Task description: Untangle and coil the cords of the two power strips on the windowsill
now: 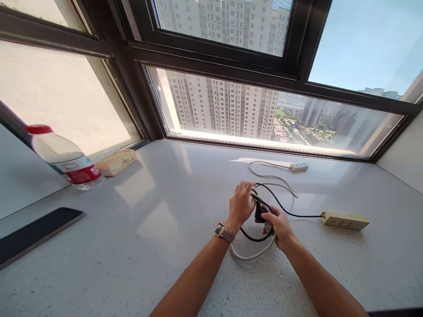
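Note:
Over the grey speckled counter (172, 246), my left hand (241, 203) and my right hand (279, 224) meet on a bundle of cables. My right hand is closed round a black plug (259, 212) and loops of black and white cable. My left hand, with a metal watch (224, 232) on its wrist, pinches the cables from the left. A black cable (291, 211) runs right to a yellowish power strip (345, 219). A white cable (274, 178) leads back to a small white power strip (299, 166).
A plastic water bottle (66, 160) with a red cap stands at the left, a yellow packet (116, 161) beside it. A dark phone (33, 233) lies at the near left. Dark-framed windows (211, 66) close the back; a wall (403, 154) rises on the right.

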Tool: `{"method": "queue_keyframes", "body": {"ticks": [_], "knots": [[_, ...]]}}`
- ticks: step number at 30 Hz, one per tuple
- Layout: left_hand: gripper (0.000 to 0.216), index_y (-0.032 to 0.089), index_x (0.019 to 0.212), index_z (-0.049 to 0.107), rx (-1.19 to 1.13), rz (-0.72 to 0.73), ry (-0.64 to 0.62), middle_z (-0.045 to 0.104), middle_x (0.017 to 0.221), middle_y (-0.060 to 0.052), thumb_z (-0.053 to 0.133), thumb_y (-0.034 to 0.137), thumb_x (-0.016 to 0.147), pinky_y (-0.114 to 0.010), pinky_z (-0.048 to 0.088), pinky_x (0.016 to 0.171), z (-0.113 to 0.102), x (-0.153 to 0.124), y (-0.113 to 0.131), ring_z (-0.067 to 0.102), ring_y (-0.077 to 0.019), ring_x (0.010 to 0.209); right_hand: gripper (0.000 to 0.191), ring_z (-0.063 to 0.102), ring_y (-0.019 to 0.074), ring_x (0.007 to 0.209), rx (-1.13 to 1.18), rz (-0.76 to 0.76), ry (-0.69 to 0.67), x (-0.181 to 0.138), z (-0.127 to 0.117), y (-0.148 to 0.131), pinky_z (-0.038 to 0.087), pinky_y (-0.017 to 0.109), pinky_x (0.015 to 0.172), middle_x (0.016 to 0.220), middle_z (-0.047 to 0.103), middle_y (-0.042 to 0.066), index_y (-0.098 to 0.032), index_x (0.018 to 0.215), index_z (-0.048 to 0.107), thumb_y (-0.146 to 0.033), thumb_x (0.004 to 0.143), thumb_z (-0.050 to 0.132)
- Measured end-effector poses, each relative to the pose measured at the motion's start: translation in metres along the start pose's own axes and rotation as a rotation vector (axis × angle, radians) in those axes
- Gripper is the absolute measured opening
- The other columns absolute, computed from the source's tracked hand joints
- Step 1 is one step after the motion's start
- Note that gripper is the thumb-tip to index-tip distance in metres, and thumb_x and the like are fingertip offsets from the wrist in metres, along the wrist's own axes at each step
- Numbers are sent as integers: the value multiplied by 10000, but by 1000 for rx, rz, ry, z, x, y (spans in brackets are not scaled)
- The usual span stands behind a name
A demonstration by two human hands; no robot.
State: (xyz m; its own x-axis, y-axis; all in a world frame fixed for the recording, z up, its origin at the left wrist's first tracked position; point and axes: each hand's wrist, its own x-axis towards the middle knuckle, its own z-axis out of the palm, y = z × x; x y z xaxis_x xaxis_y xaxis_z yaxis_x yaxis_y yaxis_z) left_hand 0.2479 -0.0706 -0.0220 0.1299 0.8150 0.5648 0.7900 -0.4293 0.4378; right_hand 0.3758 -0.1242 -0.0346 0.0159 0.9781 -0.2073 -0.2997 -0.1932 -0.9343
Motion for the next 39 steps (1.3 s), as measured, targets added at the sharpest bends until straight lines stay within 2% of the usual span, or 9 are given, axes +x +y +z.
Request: {"method": "queue_keyframes", "body": {"ticks": [3, 6, 9, 12, 16, 22, 26, 33, 39], "knots": [[356, 209, 1056, 554, -123, 232, 86, 527, 1149, -93, 557, 104, 716, -429, 411, 927, -11, -18, 2, 452, -258, 1140, 364, 621, 174, 578, 84, 8, 35, 5, -4, -2, 403, 198, 359, 675, 641, 25, -154, 884, 625, -339, 577, 691], [314, 201, 1033, 569, -229, 309, -60, 563, 1030, -80, 644, 248, 732, -419, 441, 879, -13, -36, 10, 519, -239, 1002, 281, 614, 155, 565, 143, -44, 28, 6, -5, 0, 451, 213, 418, 666, 638, 6, -174, 814, 622, -348, 606, 693], [442, 211, 1094, 532, -413, 113, -204, 531, 1038, -63, 694, 317, 697, -321, 512, 699, -5, -46, 15, 548, -185, 872, 260, 617, 163, 606, 140, -86, 23, 7, -3, 6, 505, 257, 508, 681, 640, 6, -180, 773, 620, -373, 620, 704], [388, 219, 1074, 516, -600, -155, -178, 495, 1074, -60, 648, 315, 722, -249, 516, 567, 4, -47, 16, 563, -175, 883, 286, 629, 188, 700, 74, -195, 29, 8, -2, 13, 526, 294, 605, 730, 651, 22, -172, 780, 635, -418, 649, 700], [400, 214, 1059, 468, -802, -276, -222, 534, 1091, -70, 645, 290, 708, -216, 506, 551, 9, -47, 18, 579, -196, 945, 280, 624, 194, 773, -67, -357, 31, 9, -2, 16, 519, 304, 695, 806, 659, 42, -163, 829, 652, -427, 734, 646], [568, 249, 1111, 321, -1228, -487, -412, 556, 1008, -17, 684, 359, 688, -152, 388, 437, 15, -50, 30, 485, -21, 497, 228, 620, 196, 839, -273, -449, 55, 7, -5, 11, 509, 304, 753, 916, 644, 60, -176, 897, 671, -355, 810, 561], [548, 243, 1074, 325, -1212, -518, -275, 545, 899, 27, 685, 323, 669, -150, 396, 429, 20, -48, 29, 477, -25, 474, 221, 616, 205, 880, -458, -551, 42, 6, -4, 5, 516, 302, 744, 936, 659, 65, -190, 939, 677, -258, 807, 514], [419, 204, 1075, 472, -751, -236, 51, 557, 993, -35, 625, 197, 685, -205, 504, 603, 22, -37, 11, 595, -124, 792, 252, 618, 189, 751, -754, -657, 99, 8, -5, 3, 472, 271, 652, 856, 677, 59, -200, 910, 689, -245, 831, 454], [455, 227, 1033, 439, -930, -443, 69, 524, 864, 29, 591, 195, 605, -157, 434, 412, 11, -26, 8, 549, -77, 573, 174, 531, 153, 482, -920, -542, 131, 17, -13, 10, 336, 243, 489, 606, 618, 14, -206, 808, 634, -266, 822, 472]]}}
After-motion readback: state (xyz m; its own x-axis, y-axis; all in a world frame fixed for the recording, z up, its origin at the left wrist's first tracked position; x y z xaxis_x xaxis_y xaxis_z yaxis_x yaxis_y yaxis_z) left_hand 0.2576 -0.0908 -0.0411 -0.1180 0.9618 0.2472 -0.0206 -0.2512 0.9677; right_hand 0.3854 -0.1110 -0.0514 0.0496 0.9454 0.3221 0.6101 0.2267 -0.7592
